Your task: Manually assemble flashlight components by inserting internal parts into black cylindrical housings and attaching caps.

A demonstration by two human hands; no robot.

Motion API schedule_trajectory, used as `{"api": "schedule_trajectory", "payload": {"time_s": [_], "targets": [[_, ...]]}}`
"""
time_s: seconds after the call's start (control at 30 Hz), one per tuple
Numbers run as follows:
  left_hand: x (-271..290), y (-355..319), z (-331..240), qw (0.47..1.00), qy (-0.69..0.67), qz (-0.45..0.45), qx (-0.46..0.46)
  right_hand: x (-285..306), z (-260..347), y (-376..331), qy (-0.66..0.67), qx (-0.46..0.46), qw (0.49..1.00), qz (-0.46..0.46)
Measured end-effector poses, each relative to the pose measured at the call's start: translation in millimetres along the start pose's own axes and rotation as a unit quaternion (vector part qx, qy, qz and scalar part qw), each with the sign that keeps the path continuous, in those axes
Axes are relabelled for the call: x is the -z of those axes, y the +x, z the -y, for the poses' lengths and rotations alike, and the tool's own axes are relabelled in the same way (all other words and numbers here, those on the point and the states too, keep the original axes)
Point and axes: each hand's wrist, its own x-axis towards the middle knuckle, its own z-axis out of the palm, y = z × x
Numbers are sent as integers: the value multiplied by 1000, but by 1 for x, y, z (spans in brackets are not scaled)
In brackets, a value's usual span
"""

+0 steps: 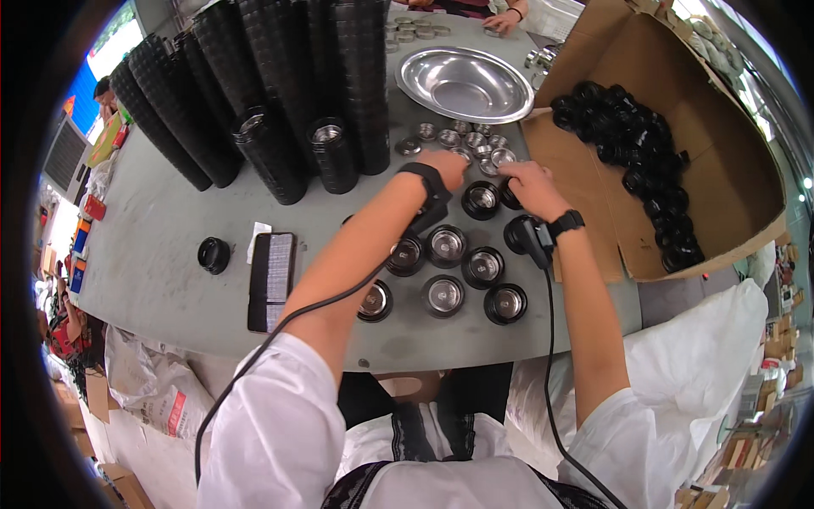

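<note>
My left hand reaches to the far middle of the table with its fingers closed at a small round silver metal cap. Beside it, the fingertips of my right hand are at another silver cap; the thumb is partly hidden. More silver caps lie loose just beyond both hands. A black ring is partly covered by my right hand. Nearer to me stand several round black lids with silver metal centres. Both wrists carry black strapped devices with cables.
Tall stacks of black lids stand at the far left. A steel basin sits at the back, and a cardboard box of black rings at the right. A phone and single black ring lie left. Another person's hand is across the table.
</note>
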Motion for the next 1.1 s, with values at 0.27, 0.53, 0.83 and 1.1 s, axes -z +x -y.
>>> {"api": "schedule_trajectory", "payload": {"time_s": [0.27,0.53,0.83,1.1], "targets": [[33,-91,-16,972,-123,-123,-156,45,22,-118,185,52,979,-69],[11,-48,-82,966,-40,-154,-206,24,34,-129,102,-76,992,21],[-10,0,-96,983,72,-86,-147,-9,26,-136,95,-30,991,-92],[-9,11,-102,977,128,-85,-146,2,37,-134,-22,-58,996,-63]]}}
